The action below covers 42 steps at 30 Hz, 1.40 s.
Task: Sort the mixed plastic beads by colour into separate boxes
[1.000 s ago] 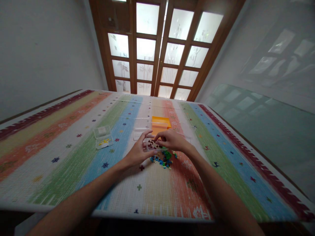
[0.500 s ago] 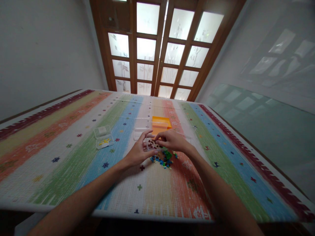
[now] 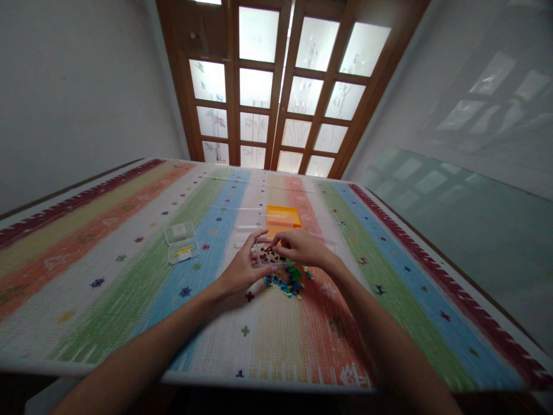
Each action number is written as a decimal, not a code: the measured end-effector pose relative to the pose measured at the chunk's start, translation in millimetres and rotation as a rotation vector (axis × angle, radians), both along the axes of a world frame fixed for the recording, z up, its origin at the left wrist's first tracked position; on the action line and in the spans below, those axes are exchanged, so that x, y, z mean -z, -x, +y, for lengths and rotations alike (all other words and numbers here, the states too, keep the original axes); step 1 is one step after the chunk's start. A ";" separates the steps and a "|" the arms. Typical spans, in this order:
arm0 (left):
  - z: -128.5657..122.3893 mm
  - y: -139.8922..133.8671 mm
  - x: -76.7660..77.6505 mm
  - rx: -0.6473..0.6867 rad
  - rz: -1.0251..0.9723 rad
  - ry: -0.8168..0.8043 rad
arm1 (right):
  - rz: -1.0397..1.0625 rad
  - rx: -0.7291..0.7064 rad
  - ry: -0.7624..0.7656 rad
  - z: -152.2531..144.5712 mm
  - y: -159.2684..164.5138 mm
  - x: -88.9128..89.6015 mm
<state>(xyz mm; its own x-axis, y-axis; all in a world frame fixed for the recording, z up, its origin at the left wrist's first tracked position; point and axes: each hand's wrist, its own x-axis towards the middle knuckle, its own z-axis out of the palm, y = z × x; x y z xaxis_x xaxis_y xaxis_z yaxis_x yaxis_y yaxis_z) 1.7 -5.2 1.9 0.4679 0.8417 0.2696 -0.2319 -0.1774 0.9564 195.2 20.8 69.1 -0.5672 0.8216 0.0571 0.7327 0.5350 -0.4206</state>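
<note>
My left hand [image 3: 242, 266] is curled around the left side of a small clear plastic box [image 3: 280, 264], thumb at the near edge and fingers at the far side. Small dark-brown bricks [image 3: 264, 257] lie scattered inside it. Over the box, my right hand [image 3: 298, 246] has its thumb and forefinger pinched, with what looks like a small brown brick at the tips. Just below the box, on the cloth, is a loose pile of blue, green and yellow bricks [image 3: 283, 283], with a larger green piece [image 3: 294, 272] among them.
Behind my hands stands an orange open box [image 3: 283, 214], with clear plastic containers [image 3: 242, 235] beside it. To the left lies an open clear case [image 3: 181, 231] holding yellow pieces [image 3: 184, 251]. A striped tablecloth [image 3: 173, 323] covers the table.
The right fingertips have shifted very slightly over the box, and a brown piece shows more clearly beside them. The left hand keeps its hold on the box.
</note>
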 end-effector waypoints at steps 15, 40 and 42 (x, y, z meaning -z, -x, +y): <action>1.3 -0.7 2.2 0.022 -0.031 0.041 | 0.024 -0.113 0.072 -1.2 -2.5 -5.9; 1.7 0.1 0.1 -0.015 -0.021 0.057 | 0.021 -0.094 -0.024 -5.9 -9.6 -1.8; 1.6 0.4 0.1 -0.021 -0.010 0.061 | 0.015 -0.095 -0.017 -6.4 -9.7 -1.3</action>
